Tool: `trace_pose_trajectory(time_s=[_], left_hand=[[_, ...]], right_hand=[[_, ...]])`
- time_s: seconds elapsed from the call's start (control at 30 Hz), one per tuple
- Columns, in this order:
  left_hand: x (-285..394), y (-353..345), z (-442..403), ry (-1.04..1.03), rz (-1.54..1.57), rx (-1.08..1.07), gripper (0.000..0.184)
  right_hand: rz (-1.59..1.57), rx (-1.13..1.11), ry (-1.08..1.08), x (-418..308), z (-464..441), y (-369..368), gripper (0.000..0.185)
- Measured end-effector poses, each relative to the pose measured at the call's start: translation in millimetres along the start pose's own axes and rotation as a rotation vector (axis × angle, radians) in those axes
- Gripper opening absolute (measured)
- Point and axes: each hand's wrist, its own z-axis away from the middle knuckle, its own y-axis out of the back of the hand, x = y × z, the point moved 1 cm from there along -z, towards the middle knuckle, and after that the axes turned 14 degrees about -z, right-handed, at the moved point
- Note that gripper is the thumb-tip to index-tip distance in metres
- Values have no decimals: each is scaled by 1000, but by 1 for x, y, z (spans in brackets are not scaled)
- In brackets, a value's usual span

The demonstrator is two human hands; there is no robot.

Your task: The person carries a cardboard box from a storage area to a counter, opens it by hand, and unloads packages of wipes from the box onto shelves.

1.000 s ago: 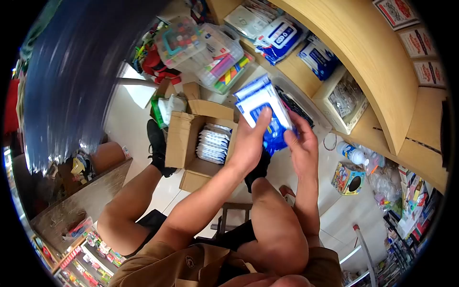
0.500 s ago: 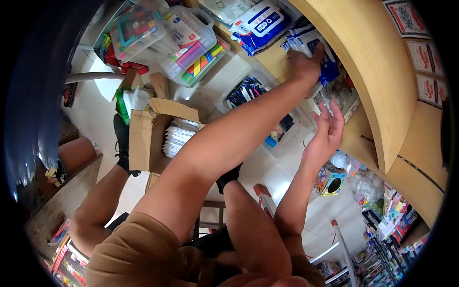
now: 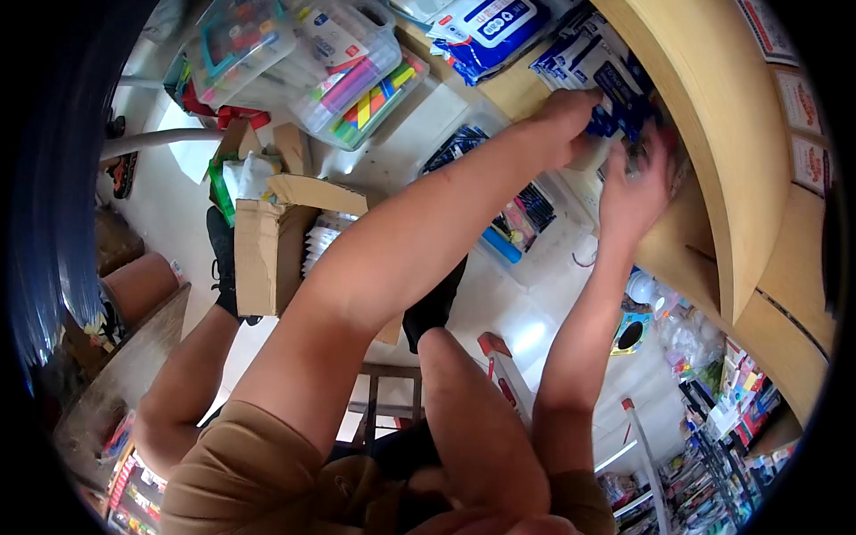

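Observation:
Near the top right, small blue-and-white plastic packets (image 3: 615, 80) stand in a row on the wooden shelf. My left hand (image 3: 568, 125) is closed at their near left end, its fingertips partly hidden against the blue plastic. My right hand (image 3: 637, 192) is just below the packets, blurred, with its fingers apart and raised toward the shelf's inner side. Clear plastic items (image 3: 637, 160) show partly behind that hand. A larger blue-and-white wipes pack (image 3: 495, 31) lies left of the row.
Below my left forearm a clear bin (image 3: 544, 254) holds many pens. An open cardboard box (image 3: 267, 259) with white packs stands on the floor, near stacked clear cases (image 3: 348, 80). The curved wooden panel (image 3: 713, 160) borders the right side. A stool (image 3: 388, 392) is below.
My left hand has slid down off the top of the packets to their near end. My right hand has risen and moved right, closer to the packets. The view has shifted slightly.

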Motion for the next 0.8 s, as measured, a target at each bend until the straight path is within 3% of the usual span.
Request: trace_pose_trajectory(time_s=[0.03, 0.07, 0.13, 0.23, 0.3, 0.37, 0.47, 0.57, 0.63, 0.67, 0.73, 0.8], left_hand=[[2, -3, -4, -62, 187, -128, 36], [15, -9, 11, -33, 209, -90, 31], [19, -7, 7, -32, 168, -112, 31], [20, 4, 11, 16, 43, -155, 40], [5, 13, 14, -40, -228, -144, 49], [-23, 23, 13, -175, -550, -87, 50], [-33, 32, 87, -153, -623, -127, 45], [-60, 41, 164, -352, -634, 7, 42], [-75, 51, 223, -332, -584, 38, 39], [-78, 60, 250, -325, -628, 23, 37], [-80, 85, 298, -336, -716, 37, 32], [-76, 118, 331, -308, -809, 150, 27]], right_hand=[[6, 7, 1, 8, -13, -11, 48], [147, -72, -11, 15, -24, -23, 56], [287, -157, -24, 27, -35, -38, 64], [372, -173, 128, 40, -44, -46, 70], [602, -178, 190, 37, -47, -42, 71], [580, -229, 206, 46, -48, -41, 65], [485, -234, 177, 38, -41, -49, 69], [645, -208, 189, 18, -41, -58, 54], [637, -182, 319, 28, -51, -65, 48], [718, -223, 273, 26, -54, -69, 45], [652, -228, 300, 36, -51, -68, 48], [704, -160, 229, -15, -33, -50, 58]])
